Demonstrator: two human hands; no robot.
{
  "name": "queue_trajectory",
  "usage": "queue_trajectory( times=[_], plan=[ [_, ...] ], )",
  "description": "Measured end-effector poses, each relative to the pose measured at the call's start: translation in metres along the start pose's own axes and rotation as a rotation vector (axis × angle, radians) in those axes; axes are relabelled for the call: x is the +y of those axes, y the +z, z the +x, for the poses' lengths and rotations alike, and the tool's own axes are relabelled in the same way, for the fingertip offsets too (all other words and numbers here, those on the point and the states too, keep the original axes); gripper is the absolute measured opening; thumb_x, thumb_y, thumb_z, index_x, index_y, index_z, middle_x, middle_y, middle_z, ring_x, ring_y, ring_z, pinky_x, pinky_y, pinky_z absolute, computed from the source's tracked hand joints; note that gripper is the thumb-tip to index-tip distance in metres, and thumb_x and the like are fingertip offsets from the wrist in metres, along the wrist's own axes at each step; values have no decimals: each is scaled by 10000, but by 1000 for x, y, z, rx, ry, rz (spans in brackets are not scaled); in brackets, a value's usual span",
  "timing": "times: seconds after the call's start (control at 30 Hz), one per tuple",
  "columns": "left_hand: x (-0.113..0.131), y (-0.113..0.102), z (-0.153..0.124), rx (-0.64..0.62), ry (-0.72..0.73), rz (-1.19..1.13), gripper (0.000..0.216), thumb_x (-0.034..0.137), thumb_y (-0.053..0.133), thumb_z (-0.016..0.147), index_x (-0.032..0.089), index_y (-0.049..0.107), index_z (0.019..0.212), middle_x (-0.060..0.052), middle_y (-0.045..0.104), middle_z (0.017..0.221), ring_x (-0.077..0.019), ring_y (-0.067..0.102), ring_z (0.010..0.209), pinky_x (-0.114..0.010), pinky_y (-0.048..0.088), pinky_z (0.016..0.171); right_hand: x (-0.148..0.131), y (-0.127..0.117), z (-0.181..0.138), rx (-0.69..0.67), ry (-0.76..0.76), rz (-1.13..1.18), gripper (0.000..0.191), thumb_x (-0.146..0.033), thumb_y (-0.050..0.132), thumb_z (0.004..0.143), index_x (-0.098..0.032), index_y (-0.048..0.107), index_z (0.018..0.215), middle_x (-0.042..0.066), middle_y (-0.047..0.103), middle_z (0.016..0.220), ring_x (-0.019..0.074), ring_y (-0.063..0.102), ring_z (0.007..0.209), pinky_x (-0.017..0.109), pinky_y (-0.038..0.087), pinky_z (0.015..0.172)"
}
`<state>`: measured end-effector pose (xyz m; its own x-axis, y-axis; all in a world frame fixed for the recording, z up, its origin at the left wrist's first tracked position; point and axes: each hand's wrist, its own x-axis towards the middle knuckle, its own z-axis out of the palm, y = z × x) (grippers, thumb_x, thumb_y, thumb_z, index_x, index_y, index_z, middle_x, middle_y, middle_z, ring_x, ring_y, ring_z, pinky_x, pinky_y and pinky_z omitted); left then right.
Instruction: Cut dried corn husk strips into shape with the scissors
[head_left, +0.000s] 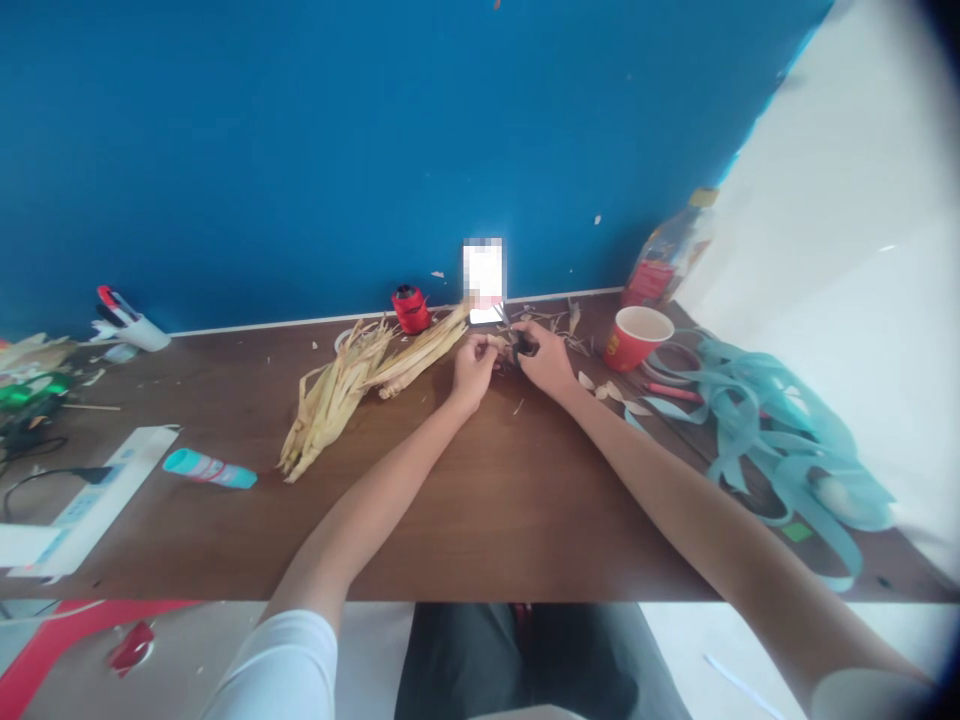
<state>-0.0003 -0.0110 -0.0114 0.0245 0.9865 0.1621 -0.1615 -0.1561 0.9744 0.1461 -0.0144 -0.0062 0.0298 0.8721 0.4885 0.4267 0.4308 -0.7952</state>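
Note:
Near the back of the table, my right hand [546, 358] is closed around a pair of scissors [523, 345] with dark handles; the blades point up and to the left. Close beside it, my left hand [472, 370] pinches a small pale piece of what looks like dried corn husk, mostly covered by the fingers. A bundle of dried corn husks [337, 400] lies to the left, and a second, slimmer husk bundle [424, 352] reaches almost to my left hand. Cut husk scraps [596, 387] are scattered beside and behind my right hand.
A lit phone [484, 280] leans against the blue wall behind my hands, near a red spool [410, 310]. To the right stand a red paper cup [636, 338], a bottle [667, 250] and tangled teal ribbon [750, 420]. A glue stick [210, 469] and power strip [105, 495] lie left.

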Motion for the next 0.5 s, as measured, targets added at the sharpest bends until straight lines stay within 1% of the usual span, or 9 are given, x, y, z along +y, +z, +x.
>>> queue_trajectory(
  times=[0.13,0.2,0.33,0.5],
  plan=[
    [1,0,3,93,2,-102,96,224,650,826,174,570,843,-15,657,785,-118,626,689,-238,482,638,0,1,0,-35,15,-5,386,-245,641,708,-182,696,1085,50,746,925,224,682,831,345,532,785],
    [2,-1,4,124,-5,-137,120,233,671,818,171,570,839,-14,656,784,-107,620,693,-230,480,653,-3,0,-1,-70,12,-76,359,-223,629,705,-204,717,1052,41,751,924,230,680,836,338,523,772],
    [4,-4,5,133,-23,-206,199,273,732,780,171,569,831,-13,665,802,-98,631,735,-229,489,709,-11,-2,-4,-115,14,-298,285,-223,623,714,-266,746,967,7,752,869,230,666,795,322,491,716],
    [6,-5,5,128,-38,-283,286,322,787,739,177,561,836,3,648,804,-93,633,754,-235,485,732,-13,-1,-5,-136,36,-403,207,-255,639,716,-286,739,895,-4,747,834,236,665,796,300,455,660]
  ],
)
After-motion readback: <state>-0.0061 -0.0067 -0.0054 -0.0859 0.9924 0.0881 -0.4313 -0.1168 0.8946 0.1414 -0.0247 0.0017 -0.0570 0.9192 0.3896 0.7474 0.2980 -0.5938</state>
